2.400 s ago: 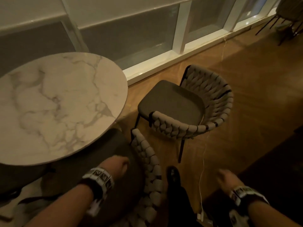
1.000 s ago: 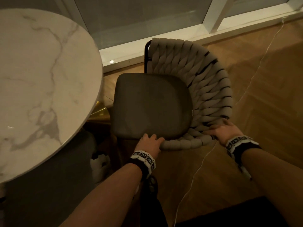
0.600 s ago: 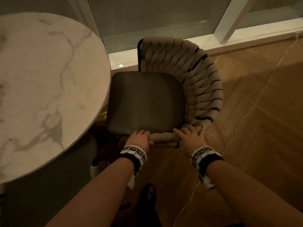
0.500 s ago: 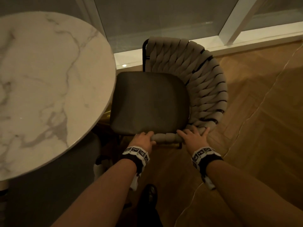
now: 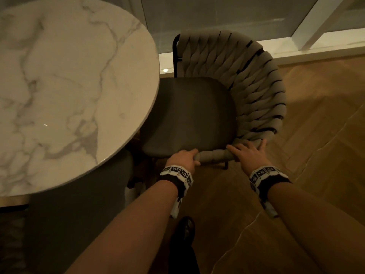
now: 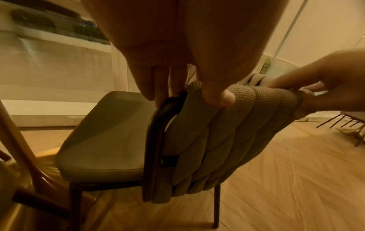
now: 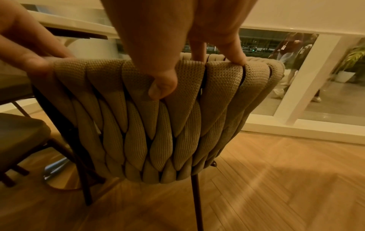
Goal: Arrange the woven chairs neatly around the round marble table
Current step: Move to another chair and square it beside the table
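Observation:
A woven chair (image 5: 258, 89) with a dark seat cushion (image 5: 189, 115) stands right of the round marble table (image 5: 69, 86); the seat's left edge lies under the tabletop's rim. My left hand (image 5: 183, 158) grips the near end of the woven rim (image 6: 256, 100), thumb outside and fingers inside by the black frame. My right hand (image 5: 246, 153) holds the same rim a little further right, with its thumb (image 7: 164, 87) on the outer weave and its fingers over the top. The left hand (image 7: 25, 46) also shows in the right wrist view, and the right hand (image 6: 326, 87) in the left wrist view.
A white-framed glass wall (image 5: 316, 26) runs close behind the chair. A thin white cable (image 5: 246, 224) trails over the wooden floor at my right. A second dark seat (image 7: 17, 134) sits low under the table, near its metal base (image 7: 59, 175). My shoe (image 5: 185, 226) is below the hands.
My right hand slid left along the rim from the chair's back corner to sit close to the left hand. The chair now stands closer to the table.

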`<move>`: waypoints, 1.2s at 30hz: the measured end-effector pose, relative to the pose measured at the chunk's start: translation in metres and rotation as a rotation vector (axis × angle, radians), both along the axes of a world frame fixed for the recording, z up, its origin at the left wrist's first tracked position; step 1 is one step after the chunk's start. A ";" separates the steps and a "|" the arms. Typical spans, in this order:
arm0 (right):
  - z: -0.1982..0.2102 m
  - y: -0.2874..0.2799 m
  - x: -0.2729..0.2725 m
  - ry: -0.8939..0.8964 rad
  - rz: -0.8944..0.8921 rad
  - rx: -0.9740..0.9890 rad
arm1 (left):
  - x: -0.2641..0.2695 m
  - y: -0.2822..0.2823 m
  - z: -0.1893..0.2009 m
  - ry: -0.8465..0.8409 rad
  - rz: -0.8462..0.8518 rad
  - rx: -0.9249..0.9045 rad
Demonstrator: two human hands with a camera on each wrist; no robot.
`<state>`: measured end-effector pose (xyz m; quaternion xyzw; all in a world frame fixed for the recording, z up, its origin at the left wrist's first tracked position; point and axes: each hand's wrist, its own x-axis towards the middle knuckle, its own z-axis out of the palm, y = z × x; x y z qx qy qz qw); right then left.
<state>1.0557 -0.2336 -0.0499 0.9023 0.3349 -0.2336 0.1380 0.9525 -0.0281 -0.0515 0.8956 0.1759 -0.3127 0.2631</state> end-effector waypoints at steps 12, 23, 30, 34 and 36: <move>0.004 0.053 0.038 0.030 0.044 0.074 | 0.026 0.044 -0.007 -0.043 0.098 0.067; 0.012 0.032 0.045 -0.053 0.010 0.158 | -0.006 0.037 0.013 -0.245 0.105 0.039; 0.012 0.102 0.009 0.058 0.191 0.186 | -0.149 0.089 0.024 -0.203 0.266 0.092; 0.016 0.144 -0.027 0.073 0.328 0.213 | -0.260 0.129 0.030 -0.035 0.473 0.210; 0.021 0.167 -0.056 0.100 0.413 0.273 | -0.317 0.144 0.032 0.053 0.598 0.256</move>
